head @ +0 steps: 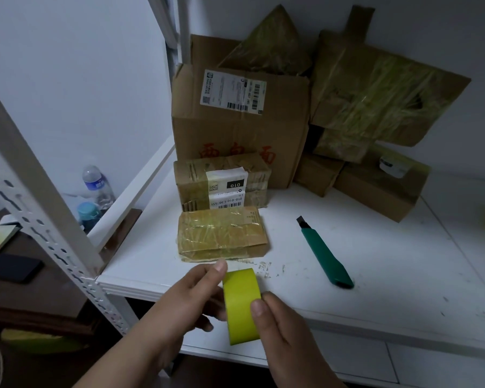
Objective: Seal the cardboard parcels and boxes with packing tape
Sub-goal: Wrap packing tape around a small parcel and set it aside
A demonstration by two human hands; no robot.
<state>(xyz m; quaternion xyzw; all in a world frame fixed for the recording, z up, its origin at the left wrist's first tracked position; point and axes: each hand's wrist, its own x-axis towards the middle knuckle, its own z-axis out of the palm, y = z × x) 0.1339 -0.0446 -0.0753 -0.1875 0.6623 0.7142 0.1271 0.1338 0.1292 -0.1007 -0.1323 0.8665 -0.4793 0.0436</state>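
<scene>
Worktop (375, 275): white shelf surface carrying the parcels, with torn tape scraps near its front edge.
Big box (235, 121): stands at the back with a shipping label on its upper face; taped cardboard pieces lean on the wall to its right.
Labelled parcel (221, 183): in front of the big box, already wrapped in tape.
Near parcel (221, 233): small, flat, glossy with tape, just beyond the hands.
Knife (324, 253): green utility cutter lying to the right of the near parcel, blade tip out, well apart from both hands.
Tape roll (241, 303): yellow-green, held above the worktop's front edge, broad face toward the camera.
Left hand (191, 301): curled round the roll's left side, thumb tip at its upper rim.
Right hand (277, 326): grips the right edge, thumb pressed flat on the tape face.
Step in hand: probably finding the loose end.
Doing it well: turn the roll slowly under the thumbnail, lift a corner, then peel straight so the strip does not split.
</scene>
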